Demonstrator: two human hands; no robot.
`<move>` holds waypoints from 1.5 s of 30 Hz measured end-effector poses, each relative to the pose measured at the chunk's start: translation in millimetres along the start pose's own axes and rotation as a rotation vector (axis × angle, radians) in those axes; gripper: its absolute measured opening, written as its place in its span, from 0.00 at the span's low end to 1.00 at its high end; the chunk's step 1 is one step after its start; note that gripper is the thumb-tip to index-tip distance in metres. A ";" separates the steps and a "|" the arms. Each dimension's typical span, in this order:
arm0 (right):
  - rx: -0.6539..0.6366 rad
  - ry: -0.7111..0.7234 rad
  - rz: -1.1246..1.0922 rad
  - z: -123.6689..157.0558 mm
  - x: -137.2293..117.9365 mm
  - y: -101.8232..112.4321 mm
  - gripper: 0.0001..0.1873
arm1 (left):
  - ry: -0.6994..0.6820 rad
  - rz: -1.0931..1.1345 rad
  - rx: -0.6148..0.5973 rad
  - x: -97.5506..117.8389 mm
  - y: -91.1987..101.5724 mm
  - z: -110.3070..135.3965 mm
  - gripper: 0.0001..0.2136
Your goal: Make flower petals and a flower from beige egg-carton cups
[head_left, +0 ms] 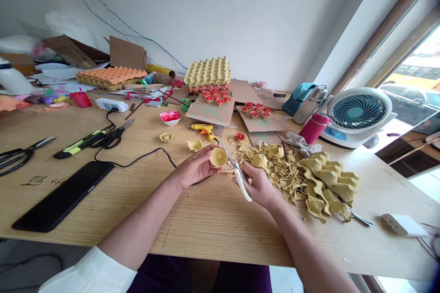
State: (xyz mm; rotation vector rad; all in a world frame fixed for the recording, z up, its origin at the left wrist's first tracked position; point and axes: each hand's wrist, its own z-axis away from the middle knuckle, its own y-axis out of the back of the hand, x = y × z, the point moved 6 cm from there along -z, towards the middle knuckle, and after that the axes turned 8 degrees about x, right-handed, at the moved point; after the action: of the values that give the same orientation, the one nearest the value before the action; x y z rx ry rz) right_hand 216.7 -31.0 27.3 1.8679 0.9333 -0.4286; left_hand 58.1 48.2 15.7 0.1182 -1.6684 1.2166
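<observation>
Between the fingers of my left hand (194, 167) is a round yellow egg-carton cup (218, 158), its hollow side facing me. White-handled scissors (243, 185) are gripped in my right hand (258, 185), their blades pointing up and left beside the cup's right edge. Whether the blades touch the cup, I cannot tell. Just beyond my hands lie a yellow glue gun (203, 130), a cut carton piece (195, 145) and one red carton flower (239, 136). An unpainted carton flower (166, 137) sits further left.
Carton scraps (292, 178) and an uncut egg-carton section (332, 175) cover the right side. Red flowers stand on cardboard (209, 112) before stacked egg trays (208, 73). A fan (357, 116) is at right; a black phone-like slab (65, 197), cutter (82, 143) and black scissors (117, 136) lie left.
</observation>
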 end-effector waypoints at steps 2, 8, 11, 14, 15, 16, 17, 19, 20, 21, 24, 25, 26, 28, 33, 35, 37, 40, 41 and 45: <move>0.010 -0.038 -0.019 -0.4 3.7 -1.0 0.15 | -0.002 -0.025 -0.007 0.5 -1.7 0.3 0.15; 0.057 -0.136 -0.080 -2.4 9.2 -0.6 0.14 | -0.003 -0.072 -0.025 3.1 -6.3 2.5 0.19; 0.039 -0.206 -0.154 -2.7 9.2 -1.0 0.15 | -0.009 -0.062 -0.006 3.3 -5.9 1.8 0.19; 0.027 -0.247 -0.167 -2.4 9.3 -2.0 0.17 | -0.020 -0.052 0.035 3.6 -3.4 -0.2 0.19; 0.026 -0.259 -0.159 -2.3 9.9 -2.3 0.18 | -0.024 -0.055 0.048 4.0 -2.6 -0.7 0.19; 0.028 -0.270 -0.153 -2.2 10.7 -2.6 0.19 | -0.028 -0.066 0.057 4.6 -2.1 -0.9 0.19; 0.032 -0.279 -0.151 -2.0 11.7 -2.8 0.20 | -0.033 -0.086 0.061 5.4 -2.0 -0.8 0.19; 0.037 -0.291 -0.166 -1.9 13.6 -3.5 0.21 | -0.042 -0.145 0.060 7.1 -2.7 0.0 0.19; 0.040 -0.296 -0.182 -1.8 14.4 -3.9 0.21 | -0.047 -0.177 0.061 7.8 -3.3 0.6 0.19; 0.041 -0.301 -0.202 -1.6 15.2 -4.5 0.21 | -0.052 -0.205 0.062 8.4 -3.9 1.3 0.19; 0.040 -0.318 -0.285 -1.4 16.7 -6.4 0.20 | -0.057 -0.254 0.059 8.6 -5.6 2.6 0.23; 0.041 -0.332 -0.328 -1.4 17.2 -6.9 0.20 | -0.063 -0.260 0.058 8.6 -5.8 2.6 0.23; 0.044 -0.349 -0.378 -1.5 17.7 -7.3 0.20 | -0.072 -0.264 0.062 8.5 -5.6 2.3 0.24; 0.068 -0.379 -0.496 -2.6 17.9 -7.0 0.20 | -0.098 -0.283 0.081 8.4 -3.9 0.9 0.24; 0.177 -0.411 -0.744 -8.3 17.5 -5.9 0.25 | -0.189 -0.421 0.108 4.7 -3.2 -3.7 0.24; 0.213 -0.446 -0.805 -9.1 20.0 -9.2 0.26 | -0.231 -0.474 0.125 2.4 -5.2 -4.1 0.23; 0.229 -0.492 -0.846 -8.7 23.0 -14.9 0.27 | -0.259 -0.525 0.142 -0.6 -7.9 -3.8 0.22; 0.216 -0.547 -0.880 -7.4 24.2 -23.2 0.25 | -0.296 -0.614 0.129 -4.8 -13.2 -3.3 0.22; 0.207 -0.558 -0.890 -7.2 23.4 -25.0 0.25 | -0.303 -0.641 0.120 -6.1 -14.6 -3.3 0.23; 0.200 -0.590 -0.944 -6.6 20.8 -27.0 0.24 | -0.294 -0.678 0.132 -10.0 -14.9 -4.1 0.23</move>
State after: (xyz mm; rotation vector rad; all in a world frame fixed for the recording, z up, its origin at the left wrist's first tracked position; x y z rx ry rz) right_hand 209.0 -10.1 0.7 1.2157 1.3240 -1.5844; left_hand 74.2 39.5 17.6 0.9045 -1.5912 0.8053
